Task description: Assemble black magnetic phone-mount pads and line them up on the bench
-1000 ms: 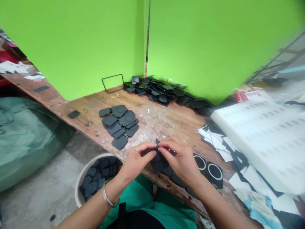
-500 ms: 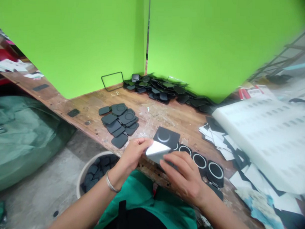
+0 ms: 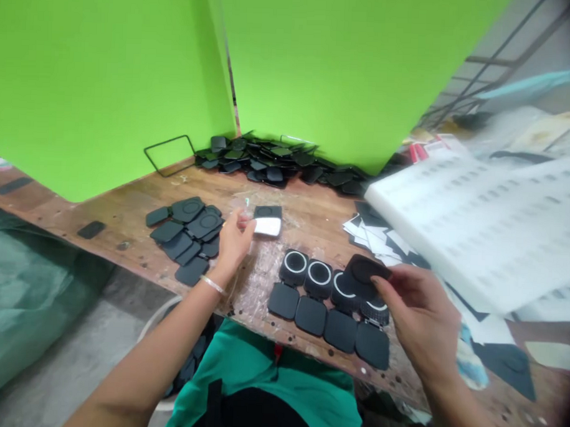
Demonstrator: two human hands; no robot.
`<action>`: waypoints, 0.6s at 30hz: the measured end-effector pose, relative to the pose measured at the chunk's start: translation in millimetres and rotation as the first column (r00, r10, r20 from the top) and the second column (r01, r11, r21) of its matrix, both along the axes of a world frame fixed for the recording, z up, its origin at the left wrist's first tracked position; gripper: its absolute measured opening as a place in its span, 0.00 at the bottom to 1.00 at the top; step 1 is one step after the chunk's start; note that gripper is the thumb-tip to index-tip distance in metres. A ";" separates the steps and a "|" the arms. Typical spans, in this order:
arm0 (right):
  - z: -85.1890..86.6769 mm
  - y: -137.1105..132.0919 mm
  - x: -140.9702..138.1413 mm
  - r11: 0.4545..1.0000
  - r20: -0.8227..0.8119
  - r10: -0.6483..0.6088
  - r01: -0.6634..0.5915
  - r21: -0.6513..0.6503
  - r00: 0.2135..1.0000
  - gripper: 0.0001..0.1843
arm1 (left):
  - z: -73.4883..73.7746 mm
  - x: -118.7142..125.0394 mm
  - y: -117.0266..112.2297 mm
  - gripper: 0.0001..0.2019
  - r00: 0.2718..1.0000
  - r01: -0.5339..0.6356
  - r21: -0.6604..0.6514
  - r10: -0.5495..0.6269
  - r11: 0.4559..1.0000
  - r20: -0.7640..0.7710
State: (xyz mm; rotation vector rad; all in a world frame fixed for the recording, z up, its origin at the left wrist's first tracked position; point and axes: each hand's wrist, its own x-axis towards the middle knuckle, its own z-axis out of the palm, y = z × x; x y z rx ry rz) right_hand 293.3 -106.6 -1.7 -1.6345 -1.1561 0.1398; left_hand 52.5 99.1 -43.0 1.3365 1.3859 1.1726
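Note:
My left hand (image 3: 233, 239) reaches out over the wooden bench (image 3: 126, 211) and pinches a white-backed sheet with a black square on it (image 3: 267, 220). My right hand (image 3: 419, 318) holds a round black pad (image 3: 364, 270) between thumb and fingers, just above a row of black parts. That row (image 3: 329, 299) lies near the bench's front edge: ringed black discs behind, plain black squares in front. A loose pile of flat black pads (image 3: 188, 232) rests left of my left hand.
A long heap of black parts (image 3: 277, 160) lies against the green backdrop. A thin wire frame (image 3: 168, 153) leans there too. A white perforated tray (image 3: 481, 214) and black-and-white paper scraps (image 3: 382, 239) fill the right. A bucket with black pads (image 3: 186, 366) stands under the bench.
The view has swung left. My hands, together half a second ago, have parted: the left carried the white-backed sheet away over the bench, the right now holds a round black pad beside the row.

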 end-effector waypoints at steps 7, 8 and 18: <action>-17.5 13.1 7.8 0.989 -0.407 0.095 -0.133 -0.067 0.909 0.40 | -2.1 8.3 -87.8 0.15 0.764 0.433 0.167 -0.263 0.886 -0.589; -18.9 16.1 7.2 0.986 -0.461 0.097 -0.149 -0.077 0.882 0.39 | -4.8 10.4 -96.2 0.19 0.733 0.464 0.128 -0.299 0.877 -0.611; -18.8 30.8 -6.5 0.939 -0.821 0.002 -0.284 -0.196 0.571 0.25 | -5.6 -3.6 -76.3 0.31 0.860 0.400 -0.208 -0.444 0.893 -0.251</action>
